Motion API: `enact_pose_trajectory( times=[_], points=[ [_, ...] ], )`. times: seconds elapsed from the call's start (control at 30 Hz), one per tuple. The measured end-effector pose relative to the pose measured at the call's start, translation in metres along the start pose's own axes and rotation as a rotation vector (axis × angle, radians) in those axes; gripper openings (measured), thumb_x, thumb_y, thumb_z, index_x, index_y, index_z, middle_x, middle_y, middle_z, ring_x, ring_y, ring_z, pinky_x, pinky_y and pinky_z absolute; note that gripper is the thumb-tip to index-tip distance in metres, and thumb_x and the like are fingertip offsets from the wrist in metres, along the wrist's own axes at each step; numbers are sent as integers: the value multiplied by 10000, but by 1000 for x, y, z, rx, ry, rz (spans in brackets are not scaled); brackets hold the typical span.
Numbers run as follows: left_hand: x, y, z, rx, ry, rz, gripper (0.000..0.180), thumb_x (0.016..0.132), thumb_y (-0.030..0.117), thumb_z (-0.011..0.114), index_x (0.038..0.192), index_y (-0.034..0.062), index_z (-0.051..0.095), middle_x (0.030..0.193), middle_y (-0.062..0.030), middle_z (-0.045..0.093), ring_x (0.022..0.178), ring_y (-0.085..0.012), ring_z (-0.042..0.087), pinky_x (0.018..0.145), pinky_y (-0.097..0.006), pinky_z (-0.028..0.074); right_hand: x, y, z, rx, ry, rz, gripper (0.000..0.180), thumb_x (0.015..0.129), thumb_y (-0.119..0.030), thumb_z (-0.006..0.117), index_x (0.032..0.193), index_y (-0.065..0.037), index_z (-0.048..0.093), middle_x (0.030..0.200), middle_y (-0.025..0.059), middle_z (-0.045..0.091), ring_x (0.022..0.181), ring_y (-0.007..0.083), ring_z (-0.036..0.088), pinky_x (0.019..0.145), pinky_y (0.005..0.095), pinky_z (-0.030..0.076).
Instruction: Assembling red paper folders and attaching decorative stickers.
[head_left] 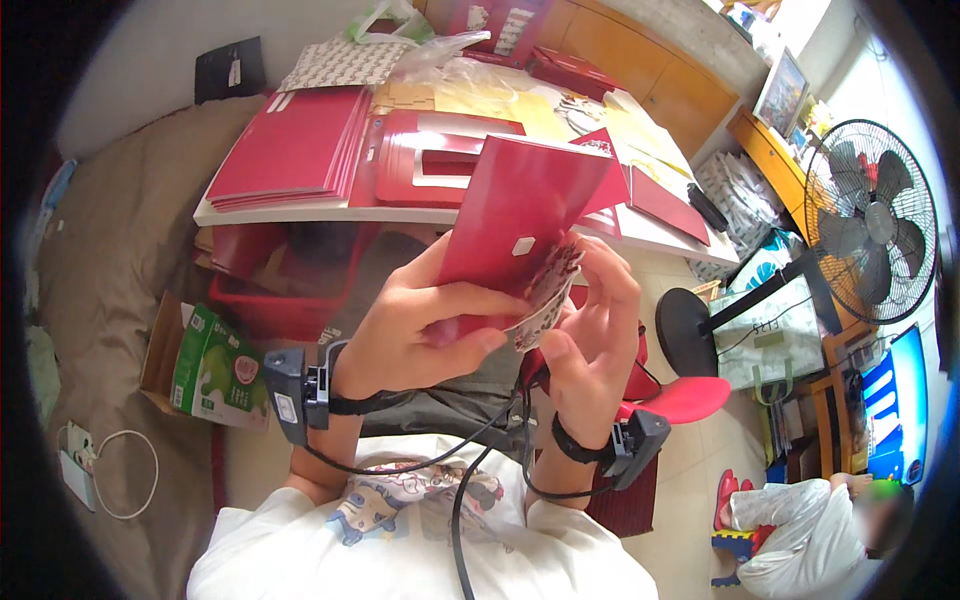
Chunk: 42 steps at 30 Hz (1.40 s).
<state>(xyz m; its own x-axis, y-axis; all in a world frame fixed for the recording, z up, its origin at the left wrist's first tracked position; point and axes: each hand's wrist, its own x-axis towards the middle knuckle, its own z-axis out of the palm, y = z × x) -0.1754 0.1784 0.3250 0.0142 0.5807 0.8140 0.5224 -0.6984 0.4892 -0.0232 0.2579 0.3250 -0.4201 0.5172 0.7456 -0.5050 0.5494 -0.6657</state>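
My left hand (405, 325) is closed on a glossy red folded cardboard piece (510, 190), held up tilted in front of the table. A small pale patch (523, 246) with cut corners sits on its face. At the lower right edge of the cardboard is a small dark-and-white patterned piece (548, 300), which looks like paper or thin card. The fingers of my right hand (595, 345) curl around it from the right, and my left fingertips reach its other side. Where it meets the cardboard is partly hidden by my fingers.
Behind my hands, a white table (300, 214) bears a stack of red folders (290, 145), a red tray-like piece (400, 165) and yellow sheets. A black standing fan (875, 220) is at right; a seated person (810, 540) is lower right. A green carton (220, 370) stands left.
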Motion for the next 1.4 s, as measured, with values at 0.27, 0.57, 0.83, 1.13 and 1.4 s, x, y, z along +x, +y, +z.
enact_pose_trajectory(
  times=[0.27, 0.57, 0.83, 1.13, 1.4],
  points=[
    [-4, -3, 3, -129, 25, -75, 283, 672, 54, 695, 952, 48, 663, 1167, -194, 500, 1008, -318, 557, 828, -352, 455, -3, 3, 0, 34, 27, 9, 610, 720, -134, 710, 1246, -57, 411, 1288, 104, 338, 1158, 186, 393, 871, 344, 405],
    [-5, -2, 1, -96, 58, -50, 260, 673, 55, 706, 931, 51, 673, 1151, -185, 519, 996, -307, 566, 801, -342, 467, -3, 2, 0, 68, 13, -17, 611, 723, -150, 714, 1246, -59, 412, 1290, 105, 336, 1162, 186, 391, 872, 341, 401],
    [-10, 3, -1, 8, 136, -57, 228, 675, 15, 702, 897, 68, 690, 1066, -139, 572, 928, -256, 589, 747, -312, 483, -6, -1, -1, 80, 12, -4, 606, 729, -154, 711, 1248, -57, 413, 1292, 99, 336, 1153, 179, 397, 868, 335, 402],
    [-15, 6, -2, 88, 266, -152, 163, 691, 7, 692, 852, 20, 673, 924, -122, 591, 798, -210, 600, 662, -293, 476, -8, 1, 0, 145, 37, 43, 619, 743, -228, 724, 1250, -62, 410, 1294, 107, 342, 1155, 195, 405, 873, 354, 409],
    [-20, -2, -3, 157, 403, -207, 105, 718, 7, 658, 823, -1, 653, 882, -115, 587, 743, -175, 586, 618, -259, 456, -5, 1, 1, 196, 8, 31, 607, 765, -293, 695, 1249, -62, 412, 1349, 190, 334, 1206, 284, 402, 891, 379, 399]
  ],
)
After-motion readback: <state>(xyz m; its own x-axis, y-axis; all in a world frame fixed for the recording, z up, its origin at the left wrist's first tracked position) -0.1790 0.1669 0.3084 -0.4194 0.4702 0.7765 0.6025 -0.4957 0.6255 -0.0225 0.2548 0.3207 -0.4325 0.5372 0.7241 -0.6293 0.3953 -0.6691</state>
